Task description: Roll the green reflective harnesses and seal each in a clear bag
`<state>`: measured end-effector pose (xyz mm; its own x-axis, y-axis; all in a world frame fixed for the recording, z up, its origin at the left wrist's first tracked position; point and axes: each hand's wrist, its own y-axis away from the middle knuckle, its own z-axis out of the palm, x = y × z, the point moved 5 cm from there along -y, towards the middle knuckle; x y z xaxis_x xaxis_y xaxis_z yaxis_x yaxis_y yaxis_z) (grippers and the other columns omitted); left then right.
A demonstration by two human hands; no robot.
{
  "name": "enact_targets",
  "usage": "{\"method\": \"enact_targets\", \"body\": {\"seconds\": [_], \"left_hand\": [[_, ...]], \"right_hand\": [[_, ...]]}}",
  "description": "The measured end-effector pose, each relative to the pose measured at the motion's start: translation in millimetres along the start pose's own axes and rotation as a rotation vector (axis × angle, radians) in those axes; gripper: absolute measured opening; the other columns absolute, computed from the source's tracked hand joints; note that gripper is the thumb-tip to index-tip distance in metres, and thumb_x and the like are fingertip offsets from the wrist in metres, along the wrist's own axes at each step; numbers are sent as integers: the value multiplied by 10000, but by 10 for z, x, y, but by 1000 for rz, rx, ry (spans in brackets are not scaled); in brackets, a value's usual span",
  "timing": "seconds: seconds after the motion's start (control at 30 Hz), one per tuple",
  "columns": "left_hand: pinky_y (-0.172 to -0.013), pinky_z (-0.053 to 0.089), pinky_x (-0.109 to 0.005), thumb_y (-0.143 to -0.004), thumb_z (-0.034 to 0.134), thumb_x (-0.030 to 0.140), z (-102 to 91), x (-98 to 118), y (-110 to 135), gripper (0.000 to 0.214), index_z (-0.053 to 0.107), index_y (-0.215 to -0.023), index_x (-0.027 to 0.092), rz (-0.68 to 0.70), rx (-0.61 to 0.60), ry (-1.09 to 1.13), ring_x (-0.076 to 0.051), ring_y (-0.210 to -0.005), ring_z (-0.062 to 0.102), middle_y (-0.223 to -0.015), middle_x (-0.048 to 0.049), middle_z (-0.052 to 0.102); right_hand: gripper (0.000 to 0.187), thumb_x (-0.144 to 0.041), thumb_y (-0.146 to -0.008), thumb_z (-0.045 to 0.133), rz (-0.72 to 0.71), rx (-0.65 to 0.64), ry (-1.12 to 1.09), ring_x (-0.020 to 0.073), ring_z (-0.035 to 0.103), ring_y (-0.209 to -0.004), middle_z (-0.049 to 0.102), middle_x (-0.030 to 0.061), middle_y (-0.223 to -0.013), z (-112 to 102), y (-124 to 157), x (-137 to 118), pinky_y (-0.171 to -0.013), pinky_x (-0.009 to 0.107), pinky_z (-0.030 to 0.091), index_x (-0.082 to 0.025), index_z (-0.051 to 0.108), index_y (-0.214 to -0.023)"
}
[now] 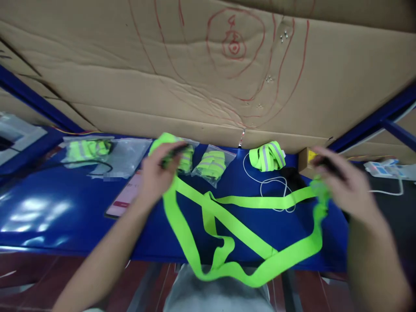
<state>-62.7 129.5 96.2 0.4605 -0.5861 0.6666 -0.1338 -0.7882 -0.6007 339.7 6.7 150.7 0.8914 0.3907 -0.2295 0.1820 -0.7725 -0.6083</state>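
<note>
Grasping a loose green strap [227, 219] with the fingers of left hand [157, 173] and right hand [346, 182], not yet bundled like the far bagged straps [211, 164]

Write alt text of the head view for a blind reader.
A person's left hand and right hand hold a looped bright green strap over a blue table. Bagged green straps and a coiled strap lie behind; a phone lies at left; red rings mark the cardboard.

White glare flares off the blue tabletop [84, 203] left of the smartphone [125, 201]; well right of the smartphone, the right hand [347, 186] smears into blur!
</note>
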Motion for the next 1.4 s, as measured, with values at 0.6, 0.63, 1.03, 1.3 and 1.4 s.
{"method": "enact_targets", "body": {"seconds": [0.6,0.63,1.03,1.3,1.4], "left_hand": [[-1010,573,-431,-942,336,-1,1061,451,917,739,238,-1633,240,393,-485,-134,-277,-1313,557,-1358,-168,540],[-993,581,-419,-948,326,0,1054,466,922,732,235,-1634,240,407,-478,-117,-273,-1298,569,-1353,-166,548],[-978,590,-366,-931,338,-11,990,508,894,750,231,-1626,251,400,-438,-98,-244,-1279,571,-1300,-136,537],[-939,583,-415,-937,327,24,1181,635,1085,706,182,-1617,142,392,-525,-236,-287,-1249,582,-1348,-208,536],[-976,547,-460,-960,414,136,1180,644,1068,704,162,-1615,75,404,-582,-226,-337,-1310,525,-1408,-249,499]], "right_hand": [[782,-145,-889,587,-177,-367,-157,338,599,-1156,597,153,-1259,1365,390,-740,-1004,525,538,-217,301,-1614],[790,-145,-884,588,-183,-371,-163,343,598,-1166,591,158,-1275,1372,407,-768,-1007,525,538,-216,299,-1616],[802,-133,-856,561,-191,-317,-196,342,627,-1131,606,156,-1238,1334,435,-843,-955,520,581,-213,316,-1616],[858,-74,-790,551,-89,-355,-179,353,603,-1232,569,177,-1345,1424,488,-939,-1032,526,580,-179,303,-1605],[899,-74,-825,563,-60,-377,-189,343,553,-1321,500,185,-1449,1448,479,-957,-1079,499,557,-185,209,-1644]]}}
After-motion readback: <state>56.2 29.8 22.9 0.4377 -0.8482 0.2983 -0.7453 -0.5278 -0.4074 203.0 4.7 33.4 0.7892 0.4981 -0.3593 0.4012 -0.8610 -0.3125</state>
